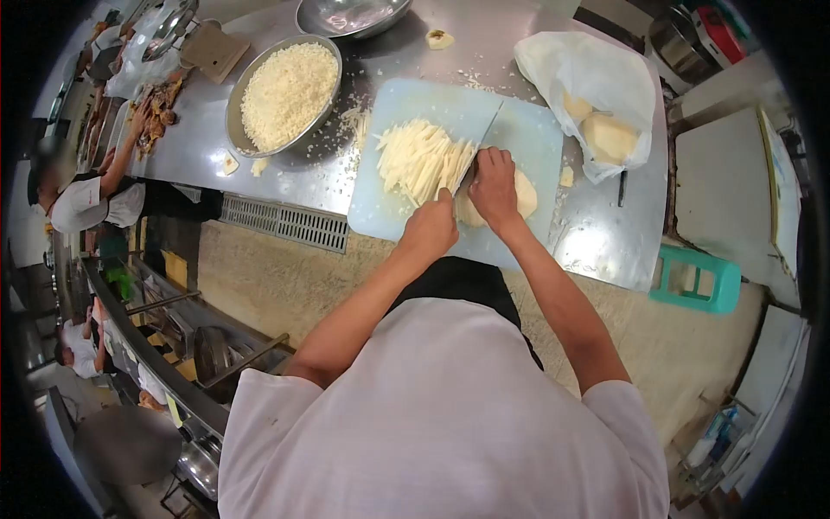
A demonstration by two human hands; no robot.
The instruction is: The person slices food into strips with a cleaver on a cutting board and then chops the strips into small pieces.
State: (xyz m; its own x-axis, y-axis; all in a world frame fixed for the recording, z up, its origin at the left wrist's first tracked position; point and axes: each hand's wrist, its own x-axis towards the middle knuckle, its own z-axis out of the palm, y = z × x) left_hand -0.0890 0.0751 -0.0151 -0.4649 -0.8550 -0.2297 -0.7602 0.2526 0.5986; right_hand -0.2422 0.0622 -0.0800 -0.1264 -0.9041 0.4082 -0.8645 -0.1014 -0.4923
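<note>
On the pale cutting board (402, 99), my left hand (430, 227) is closed round a knife (468, 164), its blade pointing up and to the right. A heap of pale cut strips (419, 156) lies left of the blade. Right against the blade, my right hand (495, 186) has its fingers curled over a pale peeled piece, partly hidden under the hand. Beside that hand, pale slices (525, 195) lie on the board.
A metal bowl (232, 125) full of small pale pieces stands left of the board, an empty-looking bowl (353, 19) behind it. At right is a plastic bag (596, 65) with pale peeled pieces. A green stool (724, 287) stands at right. Another person (86, 203) works at far left.
</note>
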